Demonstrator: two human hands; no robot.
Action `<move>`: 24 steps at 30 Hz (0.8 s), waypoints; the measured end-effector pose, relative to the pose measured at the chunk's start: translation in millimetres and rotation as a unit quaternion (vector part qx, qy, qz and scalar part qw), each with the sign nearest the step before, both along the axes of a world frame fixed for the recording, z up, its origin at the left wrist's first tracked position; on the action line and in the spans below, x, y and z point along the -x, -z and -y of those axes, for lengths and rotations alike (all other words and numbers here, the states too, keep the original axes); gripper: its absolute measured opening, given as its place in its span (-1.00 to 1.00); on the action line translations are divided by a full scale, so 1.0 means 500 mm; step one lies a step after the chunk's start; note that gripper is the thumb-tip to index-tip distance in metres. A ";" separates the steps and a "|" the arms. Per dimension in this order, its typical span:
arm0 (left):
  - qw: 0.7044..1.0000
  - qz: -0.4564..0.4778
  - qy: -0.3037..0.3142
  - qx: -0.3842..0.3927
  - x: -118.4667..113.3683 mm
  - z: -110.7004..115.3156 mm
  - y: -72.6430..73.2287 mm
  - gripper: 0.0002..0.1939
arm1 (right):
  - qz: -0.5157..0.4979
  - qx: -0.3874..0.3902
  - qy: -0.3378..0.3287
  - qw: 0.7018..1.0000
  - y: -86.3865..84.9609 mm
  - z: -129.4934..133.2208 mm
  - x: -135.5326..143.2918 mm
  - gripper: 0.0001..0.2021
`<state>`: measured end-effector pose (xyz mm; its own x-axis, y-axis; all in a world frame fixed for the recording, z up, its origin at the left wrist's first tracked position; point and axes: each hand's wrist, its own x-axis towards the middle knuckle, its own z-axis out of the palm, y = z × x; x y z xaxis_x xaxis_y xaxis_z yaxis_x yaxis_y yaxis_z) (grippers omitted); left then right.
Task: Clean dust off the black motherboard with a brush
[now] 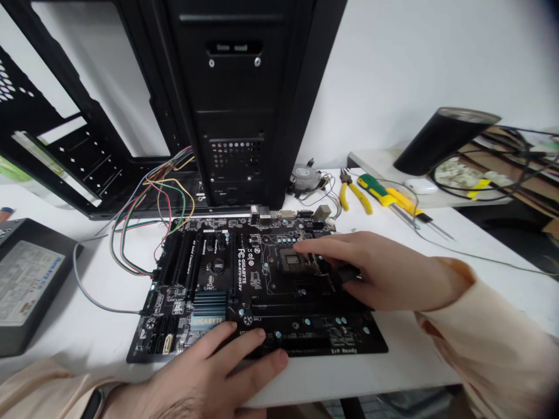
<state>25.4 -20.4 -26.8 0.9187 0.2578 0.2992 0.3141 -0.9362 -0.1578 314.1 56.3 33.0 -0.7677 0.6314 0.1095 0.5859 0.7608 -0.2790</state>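
Observation:
A black Gigabyte motherboard [257, 273] lies flat on the white table, with coloured wires plugged in along its left edge. My left hand [213, 366] rests with fingers spread on its near edge, the fingertips next to the blue heatsink [208, 308]. My right hand [371, 270] is over the board's right side, its index finger stretched out to the CPU socket [293, 260]. Under that finger, the other fingers are closed around a dark-handled tool [347, 273]; its tip is blurred and I cannot tell its kind.
A black computer case [253, 116] stands behind the board. At left is a power supply [32, 285]. Yellow-handled pliers [354, 192], screwdrivers [375, 189] and a CPU cooler [305, 177] lie at the back right. A black cylinder [443, 139] and cables are farther right.

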 end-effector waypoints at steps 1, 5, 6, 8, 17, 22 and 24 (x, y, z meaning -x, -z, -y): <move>1.000 0.001 0.000 -0.002 0.000 0.000 0.000 -0.86 | -0.019 -0.001 -0.003 1.000 -0.002 0.000 -0.001 -0.27; 1.000 0.010 -0.008 -0.007 -0.001 -0.001 -0.003 -0.84 | -0.107 0.012 -0.007 0.994 -0.012 -0.003 -0.017 -0.53; 1.000 0.013 -0.011 -0.007 -0.002 -0.001 -0.005 -0.83 | -0.120 0.016 -0.002 0.993 -0.015 -0.004 -0.023 -0.61; 1.000 0.005 -0.013 -0.004 -0.002 -0.002 -0.007 -0.81 | -0.130 0.028 0.011 0.991 -0.020 -0.007 -0.038 -0.72; 0.999 -0.009 0.005 0.033 0.003 0.008 0.005 -0.88 | -0.080 0.047 0.145 0.985 -0.029 -0.001 -0.054 -0.80; 1.000 0.011 0.000 0.000 0.003 0.014 0.019 -0.87 | -0.182 -0.017 0.359 0.915 -0.036 -0.003 -0.081 -0.76; 0.999 0.014 0.007 -0.029 0.006 0.013 0.015 -0.87 | -0.240 -0.056 0.353 0.902 -0.055 -0.008 -0.092 -0.69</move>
